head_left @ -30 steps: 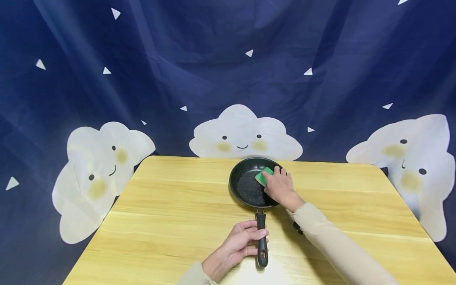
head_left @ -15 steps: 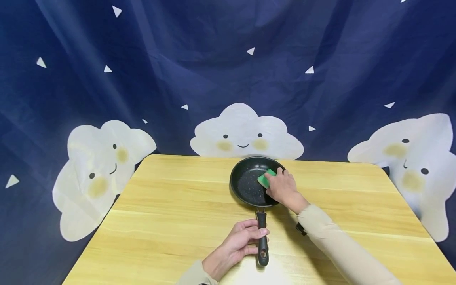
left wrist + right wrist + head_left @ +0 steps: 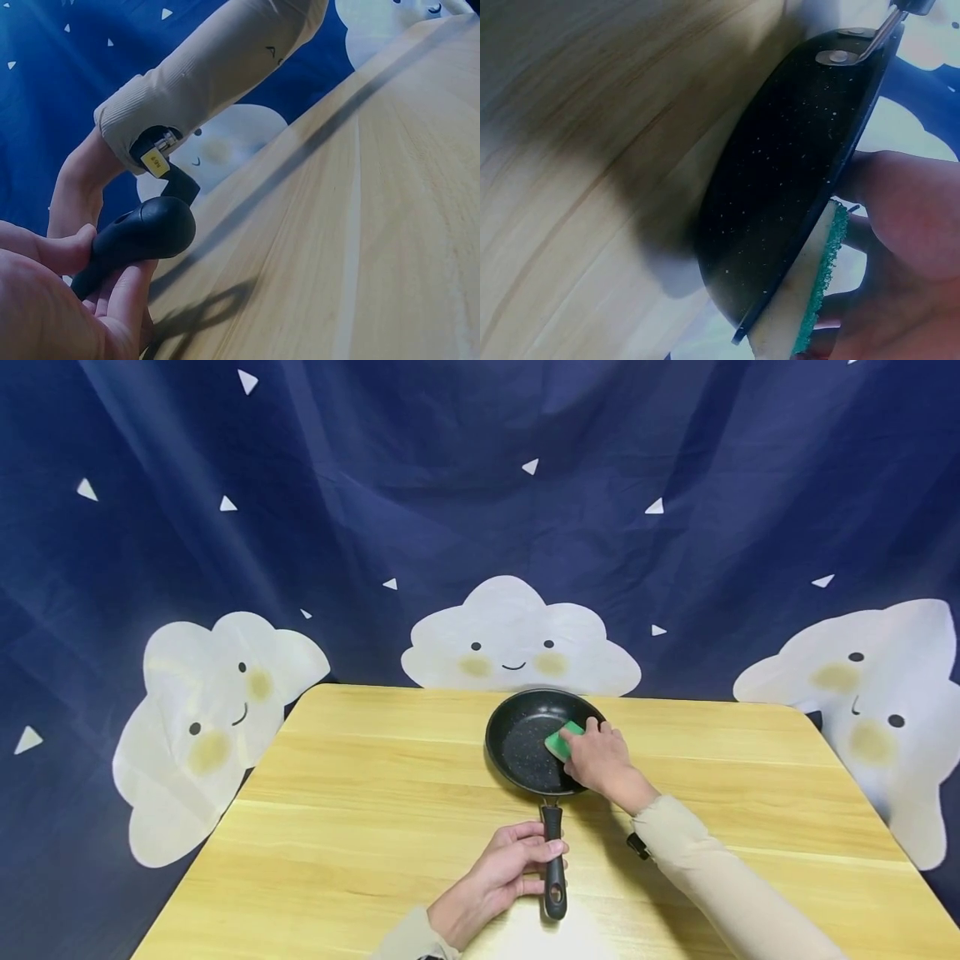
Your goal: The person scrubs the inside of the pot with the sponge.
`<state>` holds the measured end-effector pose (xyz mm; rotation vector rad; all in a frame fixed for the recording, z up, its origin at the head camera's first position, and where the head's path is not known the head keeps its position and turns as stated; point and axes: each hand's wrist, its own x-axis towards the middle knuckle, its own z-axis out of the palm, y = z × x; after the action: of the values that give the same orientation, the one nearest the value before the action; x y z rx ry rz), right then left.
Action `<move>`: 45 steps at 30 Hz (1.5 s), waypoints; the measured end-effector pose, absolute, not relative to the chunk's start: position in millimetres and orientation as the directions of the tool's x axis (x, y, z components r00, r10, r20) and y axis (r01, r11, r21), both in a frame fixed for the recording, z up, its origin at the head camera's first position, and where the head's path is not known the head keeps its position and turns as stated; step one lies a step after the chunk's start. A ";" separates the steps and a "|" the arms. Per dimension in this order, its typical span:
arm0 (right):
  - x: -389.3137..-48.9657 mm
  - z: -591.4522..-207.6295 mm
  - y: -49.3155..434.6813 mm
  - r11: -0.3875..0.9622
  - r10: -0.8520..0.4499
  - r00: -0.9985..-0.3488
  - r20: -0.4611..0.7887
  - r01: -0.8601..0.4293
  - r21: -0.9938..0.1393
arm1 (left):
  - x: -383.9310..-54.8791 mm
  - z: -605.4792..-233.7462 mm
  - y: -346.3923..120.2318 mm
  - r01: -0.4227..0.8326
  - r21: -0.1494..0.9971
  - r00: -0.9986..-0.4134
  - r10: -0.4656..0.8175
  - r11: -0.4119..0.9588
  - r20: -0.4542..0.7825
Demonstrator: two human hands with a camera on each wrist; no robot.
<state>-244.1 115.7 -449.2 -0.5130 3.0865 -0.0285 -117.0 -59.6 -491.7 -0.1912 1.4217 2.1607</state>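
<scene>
A black frying pan (image 3: pixel 521 752) with a speckled inside is held by its handle (image 3: pixel 553 868), which points toward me. My left hand (image 3: pixel 495 870) grips that handle, thumb on top; in the left wrist view the thumb and fingers close round its end (image 3: pixel 154 229). Over the right side of the pan, my right hand (image 3: pixel 600 758) holds a scouring sponge (image 3: pixel 557 746), its green side up. The right wrist view shows the sponge's pale layer (image 3: pixel 791 300) at the pan's rim, green scrubbing layer toward the palm.
The pan is over a light wooden table (image 3: pixel 360 827), near its far edge, and casts a shadow on it. Behind the table hangs a dark blue curtain (image 3: pixel 450 510) with white clouds and triangles. A small black device (image 3: pixel 161 154) sits at the right sleeve's cuff.
My right hand and the sponge have slid a little toward me and to the right within the pan. The left hand keeps its grip on the handle.
</scene>
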 end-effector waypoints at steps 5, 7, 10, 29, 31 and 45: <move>-240.1 -444.5 117.8 0.937 -0.350 -0.935 -0.051 -0.349 -0.029 | -116.6 -493.3 -56.9 -0.506 0.809 -0.846 0.353 -0.299 -0.399; -238.6 -441.2 119.0 0.929 -0.369 -0.926 -0.075 -0.368 -0.031 | -116.4 -493.5 -56.1 -0.504 0.810 -0.847 0.355 -0.298 -0.396; -237.0 -436.5 119.3 0.916 -0.402 -0.910 -0.103 -0.399 -0.045 | -116.2 -493.4 -56.3 -0.501 0.812 -0.848 0.354 -0.299 -0.394; -233.4 -433.8 119.8 0.838 -0.525 -0.834 -0.168 -0.472 -0.274 | -117.9 -495.3 -60.2 -0.512 0.806 -0.839 0.372 -0.297 -0.396; -232.3 -433.7 119.2 0.825 -0.538 -0.827 -0.163 -0.476 -0.306 | -118.0 -495.5 -60.5 -0.512 0.806 -0.838 0.377 -0.297 -0.394; -234.6 -437.4 106.3 0.668 -0.673 -0.732 -0.106 -0.539 -0.513 | -119.0 -495.2 -64.0 -0.507 0.809 -0.834 0.405 -0.298 -0.374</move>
<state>-234.6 106.3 -437.4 -0.9686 2.5975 -0.6647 -119.0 -64.0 -495.2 -0.1310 1.3924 2.1520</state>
